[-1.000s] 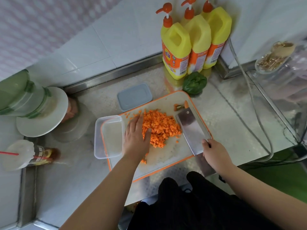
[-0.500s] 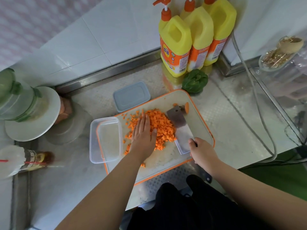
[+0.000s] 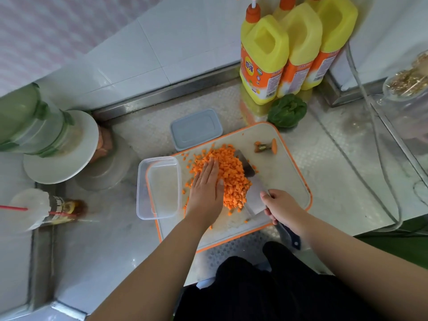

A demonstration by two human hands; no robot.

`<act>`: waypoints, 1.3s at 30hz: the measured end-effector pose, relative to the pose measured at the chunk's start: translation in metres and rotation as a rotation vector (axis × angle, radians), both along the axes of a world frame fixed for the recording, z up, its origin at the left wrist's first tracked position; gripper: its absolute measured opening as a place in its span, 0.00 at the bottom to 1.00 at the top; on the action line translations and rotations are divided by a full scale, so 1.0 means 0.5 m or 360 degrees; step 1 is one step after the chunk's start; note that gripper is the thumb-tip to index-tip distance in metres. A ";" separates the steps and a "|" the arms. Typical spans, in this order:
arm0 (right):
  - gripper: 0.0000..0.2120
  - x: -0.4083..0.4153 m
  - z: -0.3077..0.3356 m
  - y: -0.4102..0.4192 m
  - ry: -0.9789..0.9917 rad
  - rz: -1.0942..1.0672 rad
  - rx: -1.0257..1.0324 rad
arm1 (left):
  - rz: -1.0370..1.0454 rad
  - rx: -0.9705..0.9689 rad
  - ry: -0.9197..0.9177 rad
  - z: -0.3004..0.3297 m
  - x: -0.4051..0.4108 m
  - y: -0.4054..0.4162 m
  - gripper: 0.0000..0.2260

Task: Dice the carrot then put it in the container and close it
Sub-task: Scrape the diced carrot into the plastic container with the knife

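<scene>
A pile of diced carrot [image 3: 231, 174] lies on the white, orange-rimmed cutting board [image 3: 289, 181]. My left hand [image 3: 206, 193] lies flat with straight fingers against the pile's left side. My right hand [image 3: 281, 206] grips the handle of a cleaver [image 3: 253, 188], whose blade stands against the pile's right side. A clear plastic container [image 3: 159, 188] sits open on the board's left edge. Its grey lid [image 3: 196, 129] lies behind the board. The carrot top [image 3: 266, 145] rests at the board's far right.
Three yellow detergent bottles [image 3: 264, 61] stand at the back, a green pepper [image 3: 287, 110] in front of them. A blender on a white base [image 3: 58, 144] and a bottle with a cup [image 3: 46, 209] are at left. A cable [image 3: 379, 144] runs along the right.
The cleaver has swung in and pushed the carrot dice from the right into a tighter pile against my left hand. The left hand has flattened alongside the pile.
</scene>
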State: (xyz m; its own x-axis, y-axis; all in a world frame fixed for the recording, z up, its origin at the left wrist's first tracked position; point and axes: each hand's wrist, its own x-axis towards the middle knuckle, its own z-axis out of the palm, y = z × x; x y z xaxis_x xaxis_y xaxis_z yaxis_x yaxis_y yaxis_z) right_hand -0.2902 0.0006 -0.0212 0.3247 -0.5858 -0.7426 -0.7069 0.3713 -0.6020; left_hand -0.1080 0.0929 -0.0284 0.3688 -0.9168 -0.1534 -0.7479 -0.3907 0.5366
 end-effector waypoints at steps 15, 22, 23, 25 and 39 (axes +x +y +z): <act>0.18 -0.025 0.026 0.004 -0.0199 0.0029 0.0032 | 0.1336 -0.0208 0.0021 0.026 0.117 0.142 0.21; 0.17 0.057 0.076 0.028 -0.0268 0.0327 0.0106 | 0.1128 -0.0396 -0.0033 0.023 0.075 0.164 0.25; 0.17 0.071 0.082 0.031 -0.0279 0.0357 0.0119 | 0.0945 -0.0515 -0.0154 0.024 0.074 0.168 0.25; 0.17 0.101 0.091 0.035 -0.0293 0.0436 0.0125 | 0.0476 -0.0742 -0.0377 0.031 0.074 0.169 0.25; 0.17 0.202 0.113 0.054 0.0008 0.0741 0.0013 | -0.0327 -0.0648 -0.0655 -0.001 0.110 0.085 0.10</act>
